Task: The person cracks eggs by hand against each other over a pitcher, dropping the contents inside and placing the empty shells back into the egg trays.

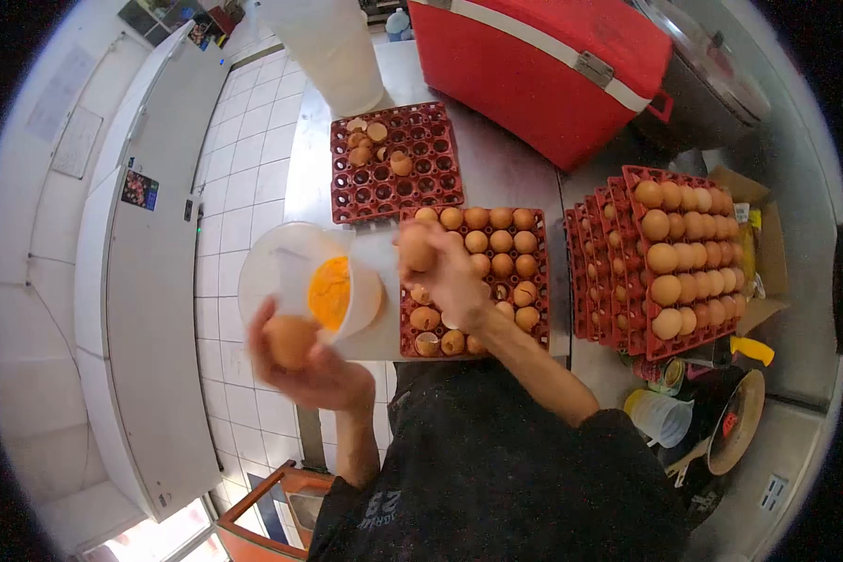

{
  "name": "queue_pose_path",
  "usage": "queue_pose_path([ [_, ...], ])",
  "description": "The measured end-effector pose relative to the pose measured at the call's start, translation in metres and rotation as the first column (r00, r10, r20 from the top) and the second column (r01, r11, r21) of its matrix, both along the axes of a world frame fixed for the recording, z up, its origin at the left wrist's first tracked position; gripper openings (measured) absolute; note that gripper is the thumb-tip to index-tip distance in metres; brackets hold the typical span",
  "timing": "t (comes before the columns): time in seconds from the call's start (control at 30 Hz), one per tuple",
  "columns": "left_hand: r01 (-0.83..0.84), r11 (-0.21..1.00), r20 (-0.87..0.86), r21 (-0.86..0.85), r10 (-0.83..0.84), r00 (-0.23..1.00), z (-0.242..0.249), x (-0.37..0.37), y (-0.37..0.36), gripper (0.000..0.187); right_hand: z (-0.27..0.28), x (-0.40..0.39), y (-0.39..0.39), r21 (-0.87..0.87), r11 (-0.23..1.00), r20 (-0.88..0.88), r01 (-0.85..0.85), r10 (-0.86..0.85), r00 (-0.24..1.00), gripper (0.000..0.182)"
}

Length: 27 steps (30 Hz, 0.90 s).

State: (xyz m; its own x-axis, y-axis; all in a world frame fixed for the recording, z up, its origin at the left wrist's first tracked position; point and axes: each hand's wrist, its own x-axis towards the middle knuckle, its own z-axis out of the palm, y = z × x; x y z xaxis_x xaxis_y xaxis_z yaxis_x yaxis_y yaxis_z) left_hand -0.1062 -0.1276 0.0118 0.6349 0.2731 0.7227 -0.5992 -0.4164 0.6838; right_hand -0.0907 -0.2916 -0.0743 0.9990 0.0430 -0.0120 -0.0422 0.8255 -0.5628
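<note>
My left hand (314,370) grips a brown egg (290,339) just below the rim of a clear plastic jug (290,272) that holds orange yolk liquid (330,290). My right hand (450,276) holds another brown egg (417,248) up beside the jug, above a red egg tray (534,281) filled with brown eggs and some broken shells along its near rows. Both hands are close to the jug, one on each side.
Behind stands a second red tray (431,187) with a few shells. A tall stack of full egg trays (628,272) sits to the right, a red cooler (543,66) at the back. Measuring cup (660,417) and bowls lie low right. White appliance (150,309) on the left.
</note>
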Motion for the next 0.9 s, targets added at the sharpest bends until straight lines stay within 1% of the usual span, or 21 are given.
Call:
queue_pose_path([
  [0.07, -0.049, 0.996, 0.087, -0.070, 0.056, 0.995, -0.002, 0.013, -0.001, 0.058, 0.023, 0.012, 0.039, -0.159, 0.983, 0.003, 0.088, -0.089, 0.996, 0.031],
  [0.13, -0.075, 0.994, 0.028, 0.075, 0.073, 0.997, -0.014, 0.023, 0.002, 0.055, 0.021, 0.020, 0.086, -0.488, 0.841, 0.165, 0.234, -0.174, 0.971, 0.027],
  [0.17, 0.015, 0.968, -0.151, 0.250, 0.024, 0.988, -0.011, 0.024, 0.003, 0.050, 0.027, 0.021, 0.094, -0.483, 0.844, 0.169, 0.231, -0.169, 0.971, 0.027],
  [0.23, 0.039, 0.993, -0.157, 0.113, -0.021, 0.987, -0.018, 0.030, 0.010, 0.049, 0.048, 0.022, 0.110, -0.569, 0.687, 0.404, 0.451, -0.244, 0.882, 0.027],
  [0.27, 0.044, 0.999, -0.158, 0.017, -0.041, 0.987, -0.021, 0.034, 0.016, 0.049, 0.050, 0.026, 0.112, -0.554, 0.707, 0.412, 0.439, -0.226, 0.883, 0.027],
  [0.3, 0.037, 0.999, -0.201, 0.005, -0.035, 0.979, -0.022, 0.037, 0.025, 0.049, 0.051, 0.030, 0.109, -0.347, 0.922, 0.140, 0.173, -0.132, 0.981, 0.028],
  [0.33, 0.025, 1.000, -0.245, -0.008, -0.026, 0.969, -0.023, 0.039, 0.037, 0.048, 0.052, 0.034, 0.107, -0.042, 0.996, -0.104, -0.077, 0.072, 0.992, 0.031],
  [0.4, 0.178, 0.934, -0.430, -0.310, -0.305, 0.850, -0.013, 0.043, 0.062, 0.043, 0.052, 0.042, 0.105, -0.046, 0.980, -0.140, -0.194, 0.186, 0.972, 0.040],
  [0.43, 0.223, 0.931, -0.481, -0.291, -0.343, 0.807, -0.009, 0.046, 0.074, 0.045, 0.054, 0.046, 0.103, -0.039, 0.973, -0.124, -0.227, 0.221, 0.967, 0.040],
  [0.47, 0.270, 0.922, -0.532, -0.278, -0.382, 0.756, -0.006, 0.051, 0.086, 0.047, 0.059, 0.050, 0.099, -0.257, 0.919, -0.130, -0.299, 0.274, 0.953, 0.042],
  [0.5, 0.251, 0.929, -0.524, -0.272, -0.362, 0.771, 0.000, 0.053, 0.095, 0.047, 0.063, 0.055, 0.099, -0.465, 0.816, -0.144, -0.343, 0.313, 0.939, 0.045],
  [0.53, 0.373, 0.923, -0.554, -0.098, -0.362, 0.750, 0.007, 0.056, 0.101, 0.046, 0.062, 0.060, 0.100, -0.467, 0.813, -0.134, -0.349, 0.324, 0.936, 0.045],
  [0.57, 0.492, 0.868, -0.589, 0.070, -0.362, 0.723, 0.012, 0.059, 0.105, 0.045, 0.060, 0.065, 0.098, -0.562, 0.740, -0.088, -0.368, 0.389, 0.917, 0.046],
  [0.6, 0.497, 0.865, -0.585, 0.065, -0.371, 0.721, 0.016, 0.061, 0.109, 0.045, 0.059, 0.066, 0.096, -0.654, 0.660, -0.054, -0.371, 0.449, 0.892, 0.048],
  [0.63, 0.517, 0.849, -0.614, 0.111, -0.351, 0.707, 0.019, 0.064, 0.113, 0.043, 0.072, 0.064, 0.094, -0.706, 0.608, -0.075, -0.364, 0.447, 0.892, 0.032],
  [0.67, 0.542, 0.827, -0.644, 0.151, -0.334, 0.688, 0.022, 0.066, 0.115, 0.040, 0.073, 0.066, 0.094, -0.710, 0.606, -0.088, -0.358, 0.429, 0.899, 0.032],
  [0.73, 0.586, 0.791, -0.673, 0.177, -0.337, 0.658, 0.025, 0.072, 0.120, 0.038, 0.074, 0.073, 0.093, -0.883, 0.466, 0.227, -0.046, 0.512, 0.828, 0.019],
  [0.8, 0.563, 0.792, -0.649, 0.236, -0.302, 0.698, 0.023, 0.078, 0.124, 0.038, 0.065, 0.083, 0.100, -0.879, 0.477, 0.263, -0.011, 0.504, 0.823, 0.020],
  [0.83, 0.583, 0.781, -0.653, 0.221, -0.325, 0.684, 0.018, 0.082, 0.126, 0.038, 0.063, 0.091, 0.103, -0.911, 0.409, 0.298, 0.057, 0.553, 0.778, 0.018],
  [0.87, 0.552, 0.794, -0.602, 0.254, -0.317, 0.733, 0.011, 0.087, 0.129, 0.037, 0.061, 0.098, 0.105, -0.931, 0.343, 0.324, 0.128, 0.608, 0.725, 0.022],
  [0.9, 0.513, 0.810, -0.548, 0.285, -0.302, 0.780, 0.005, 0.091, 0.133, 0.037, 0.064, 0.105, 0.105, -0.934, 0.335, 0.314, 0.125, 0.600, 0.736, 0.022],
])
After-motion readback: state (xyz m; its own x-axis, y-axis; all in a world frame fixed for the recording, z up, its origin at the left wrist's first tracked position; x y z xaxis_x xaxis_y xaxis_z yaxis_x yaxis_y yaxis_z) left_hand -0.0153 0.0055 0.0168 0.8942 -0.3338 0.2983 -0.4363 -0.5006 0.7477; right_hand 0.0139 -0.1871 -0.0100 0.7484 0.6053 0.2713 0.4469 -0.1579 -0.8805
